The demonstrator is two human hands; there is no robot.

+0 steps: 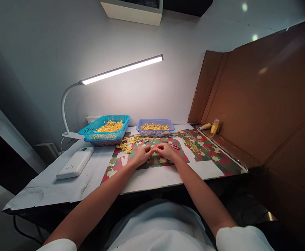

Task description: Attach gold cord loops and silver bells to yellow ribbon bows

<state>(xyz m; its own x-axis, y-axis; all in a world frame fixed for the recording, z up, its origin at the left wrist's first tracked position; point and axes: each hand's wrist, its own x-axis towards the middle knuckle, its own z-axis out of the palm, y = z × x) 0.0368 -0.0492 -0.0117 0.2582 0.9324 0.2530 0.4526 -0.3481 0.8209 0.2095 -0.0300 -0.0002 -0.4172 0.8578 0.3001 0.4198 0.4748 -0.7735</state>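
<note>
Over the patterned red-and-green sheet (177,158), my left hand (142,155) and my right hand (165,152) meet fingertip to fingertip. Both are closed in a pinch on a small golden-yellow piece (154,148), mostly hidden by the fingers; its exact kind is unclear. Just beyond the hands lie loose gold ribbon pieces (126,147) and a few small shiny round items (146,141). A slim pink-handled tool (174,146) rests right beside my right hand. Farther right is a scatter of tiny gold bits (193,146).
Behind stand a turquoise basket (104,135) of gold ribbon pieces, stacked on another basket, and a lilac basket (155,132) of gold pieces. A white power bank (76,163) lies left, under a lit lamp (122,70). Cardboard (241,94) walls the right side, near yellow thread spools (215,127).
</note>
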